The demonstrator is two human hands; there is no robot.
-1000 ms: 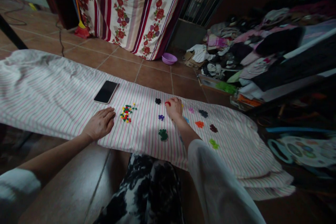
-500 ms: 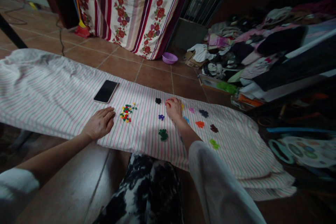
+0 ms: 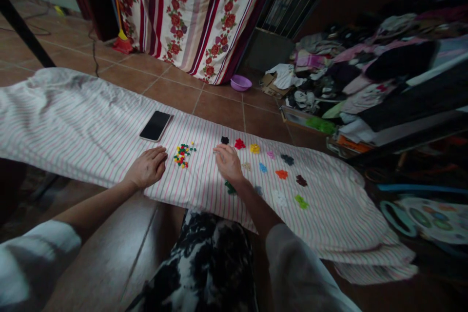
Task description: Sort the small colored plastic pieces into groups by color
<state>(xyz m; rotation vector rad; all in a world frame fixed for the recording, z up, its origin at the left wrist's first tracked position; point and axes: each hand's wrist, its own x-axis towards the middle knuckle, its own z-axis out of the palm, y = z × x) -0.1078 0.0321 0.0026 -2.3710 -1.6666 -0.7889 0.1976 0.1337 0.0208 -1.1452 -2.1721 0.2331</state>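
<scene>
On the striped cloth [image 3: 120, 122] my left hand [image 3: 148, 166] lies palm down, fingers stretched out, just left of a mixed pile of tiny red, yellow, green and white pieces [image 3: 182, 156]. My right hand [image 3: 227, 163] hovers over the cloth, fingers loosely extended to the left, with nothing visible in them. Beyond its fingertips is a black pile [image 3: 224, 140]; a red pile [image 3: 239, 144] and a yellow pile [image 3: 255, 148] are to the right. A dark green pile [image 3: 230, 187] is partly covered by my right hand, which also hides the cloth around where the purple pile lay.
A phone [image 3: 156, 126] lies beyond my left hand. Rightward are several sorted piles, including orange pieces [image 3: 281, 174], brown pieces [image 3: 302, 181] and lime pieces [image 3: 302, 201]. A purple basin [image 3: 241, 83] stands on the tiled floor, near heaped clothes [image 3: 329, 68].
My right hand has moved left from the red pile, uncovering the red and yellow pieces and now covering the purple ones. My left hand stays by the mixed pile. The view has shifted slightly.
</scene>
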